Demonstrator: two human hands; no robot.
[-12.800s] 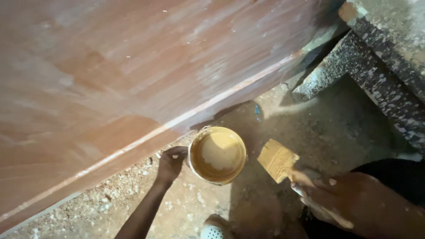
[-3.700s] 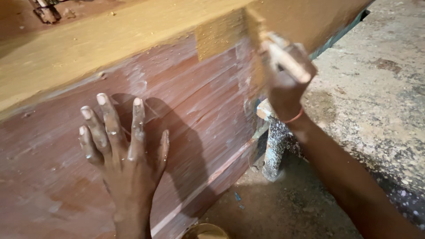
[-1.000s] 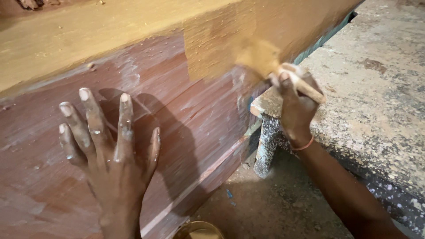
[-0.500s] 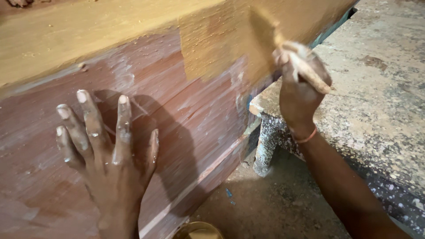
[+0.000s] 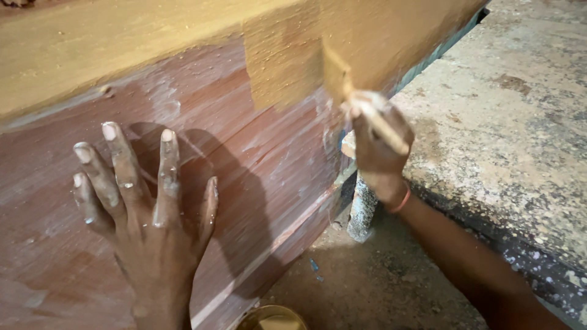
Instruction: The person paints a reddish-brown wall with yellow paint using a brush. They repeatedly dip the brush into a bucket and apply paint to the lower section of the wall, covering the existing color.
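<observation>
1. Head view: the left hand lies flat on the reddish-brown wooden panel. Its fingers are spread apart and point up, and it holds nothing. The nails and knuckles have pale dust or paint on them.
2. The hand's dark shadow falls on the wood just to its right.
3. The right hand is closed around the pale handle of a paintbrush. The fingers are clamped tight on the handle.
4. The brush bristles touch the panel at the edge of a wet yellow-brown painted patch. The brush is tilted, with the handle pointing down and to the right.
5. Yellow-brown paint covers the top band of the panel and the upper right part. The wood below it is bare and red, with white smears.
6. An orange band sits on the right wrist.
7. A rough stone slab lies to the right, close to the panel's edge. A speckled post stands under its corner.
8. The rim of a round paint tin shows at the bottom edge, on the dusty ground.
</observation>
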